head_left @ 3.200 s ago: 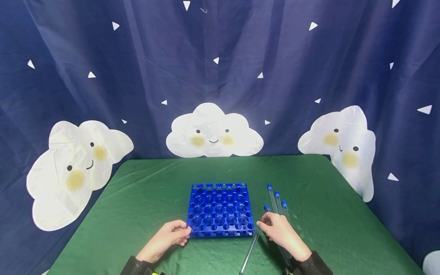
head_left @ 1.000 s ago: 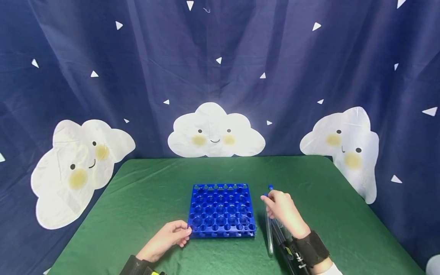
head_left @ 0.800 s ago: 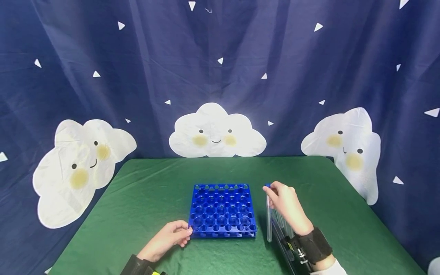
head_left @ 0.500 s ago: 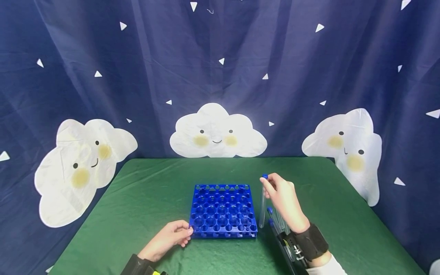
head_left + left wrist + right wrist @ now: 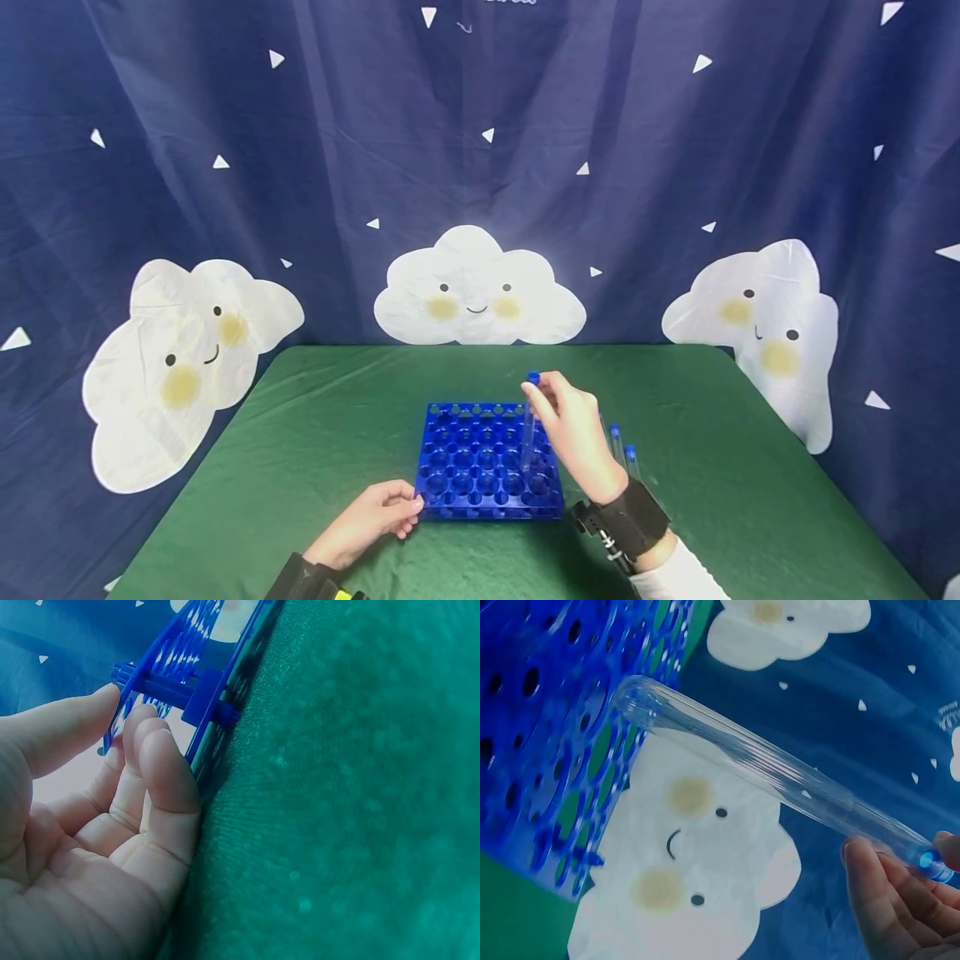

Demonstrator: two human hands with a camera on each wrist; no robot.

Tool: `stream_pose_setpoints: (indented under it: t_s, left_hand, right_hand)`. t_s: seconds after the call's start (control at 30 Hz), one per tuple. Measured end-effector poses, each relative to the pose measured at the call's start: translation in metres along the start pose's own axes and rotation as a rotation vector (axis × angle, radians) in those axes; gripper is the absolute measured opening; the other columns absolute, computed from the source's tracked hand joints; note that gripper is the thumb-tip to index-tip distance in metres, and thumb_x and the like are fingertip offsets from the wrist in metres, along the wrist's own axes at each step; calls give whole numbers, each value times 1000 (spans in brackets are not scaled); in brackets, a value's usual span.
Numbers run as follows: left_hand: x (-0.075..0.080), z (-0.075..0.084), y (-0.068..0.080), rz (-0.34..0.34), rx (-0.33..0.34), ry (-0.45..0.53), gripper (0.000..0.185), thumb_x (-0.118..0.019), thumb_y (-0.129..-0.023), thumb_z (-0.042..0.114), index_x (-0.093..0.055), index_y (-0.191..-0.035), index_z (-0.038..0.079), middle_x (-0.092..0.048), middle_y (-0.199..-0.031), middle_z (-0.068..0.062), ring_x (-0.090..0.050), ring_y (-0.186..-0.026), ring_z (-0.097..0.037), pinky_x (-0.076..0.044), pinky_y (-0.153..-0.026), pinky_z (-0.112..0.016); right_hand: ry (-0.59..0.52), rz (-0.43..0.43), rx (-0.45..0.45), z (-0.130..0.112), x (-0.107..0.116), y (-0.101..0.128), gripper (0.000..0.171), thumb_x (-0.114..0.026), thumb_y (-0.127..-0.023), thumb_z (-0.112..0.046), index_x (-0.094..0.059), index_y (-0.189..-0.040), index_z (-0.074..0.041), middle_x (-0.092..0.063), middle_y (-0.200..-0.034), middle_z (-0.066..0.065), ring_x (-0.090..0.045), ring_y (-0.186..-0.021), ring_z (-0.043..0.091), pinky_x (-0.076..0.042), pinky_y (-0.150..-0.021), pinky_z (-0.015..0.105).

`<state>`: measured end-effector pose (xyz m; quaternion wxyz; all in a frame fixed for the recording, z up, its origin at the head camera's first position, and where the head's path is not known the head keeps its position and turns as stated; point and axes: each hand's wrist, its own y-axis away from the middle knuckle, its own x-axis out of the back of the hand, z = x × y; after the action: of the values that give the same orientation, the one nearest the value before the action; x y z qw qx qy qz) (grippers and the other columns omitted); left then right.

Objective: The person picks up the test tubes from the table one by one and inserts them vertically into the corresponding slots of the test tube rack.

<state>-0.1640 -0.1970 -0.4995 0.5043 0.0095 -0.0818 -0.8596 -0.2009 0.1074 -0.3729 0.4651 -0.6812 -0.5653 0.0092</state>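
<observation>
A clear test tube (image 5: 528,443) with a blue cap (image 5: 533,377) is held nearly upright above the right-hand part of a blue plastic rack (image 5: 487,504). It is gripped near the cap by the right hand (image 5: 568,423), whose thumb and fingers are pinched together on it. The tube's rounded lower end is seen close to the rack's holes; whether the rack is touched by it cannot be told. The rack's near left corner is clasped by the left hand (image 5: 375,518), the thumb pressed on the upper plate and the fingers curled beneath. Other capped tubes (image 5: 617,442) are laid on the green tablecloth (image 5: 337,417) to the rack's right, partly hidden by the right hand and its black wristband (image 5: 636,518). The scene is backed by a navy curtain (image 5: 420,108), printed with white triangles and smiling clouds (image 5: 480,271).
</observation>
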Motion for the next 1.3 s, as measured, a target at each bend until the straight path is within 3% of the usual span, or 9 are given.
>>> stream_pose_setpoints:
  t_s: [0.43,0.83,1.3]
  left_hand:
    - [1,-3,-1,-4,-11,18,20,-60,-95,19,-56,-101,0,-60,-85,0,-58,-71,-5,-54,-67,-21]
    - [1,-3,-2,4,-5,15,19,-60,-95,19,-56,-100,0,-59,-84,1,-57,-70,-5,-53,-66,-21]
    - [2,-1,-2,3,3,16,21,-60,-96,20,-56,-100,-1,-59,-84,1,-56,-70,-5,-53,-66,-21]
  right_hand:
    - [-92,17,164,-15,-38,-6,9,-65,-94,-15,-60,-93,-8,-67,-75,1,-59,-63,7,-55,-61,23]
    - [-148,-54,112,-32,-70,-6,12,-62,-96,-21,-60,-97,-9,-68,-79,0,-57,-64,6,-53,-61,20]
    - [-231,-107,81,-40,-95,-7,20,-56,-99,-27,-61,-105,-8,-72,-89,4,-69,-79,11,-57,-69,24]
